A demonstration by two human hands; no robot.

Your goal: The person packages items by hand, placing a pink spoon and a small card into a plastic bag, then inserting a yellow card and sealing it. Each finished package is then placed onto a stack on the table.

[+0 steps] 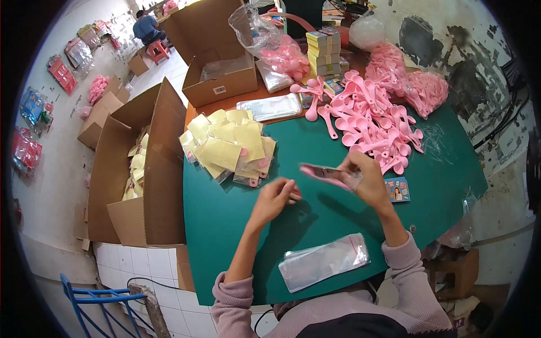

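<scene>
My right hand (pixel 363 177) is closed around a small clear plastic packet (pixel 327 173) with something pink inside, slightly blurred and held above the table. My left hand (pixel 273 198) hovers to its left, fingers curled in with nothing visible in them. Beyond the right hand lies a heap of pink plastic spoons (pixel 366 115). Under its wrist is a small stack of printed cards (pixel 398 190), partly hidden. A pile of filled packets with pale yellow backs (pixel 228 143) sits left of the hands. Flat clear plastic bags (pixel 324 263) are stacked near my body.
The table has a green top (pixel 225 236). A large cardboard box (pixel 163 169) holding more yellow-backed packets stands against its left side. At the back are another open carton (pixel 217 87), card bundles (pixel 324 50) and bagged pink spoons (pixel 389 67). A person (pixel 147 28) sits far off.
</scene>
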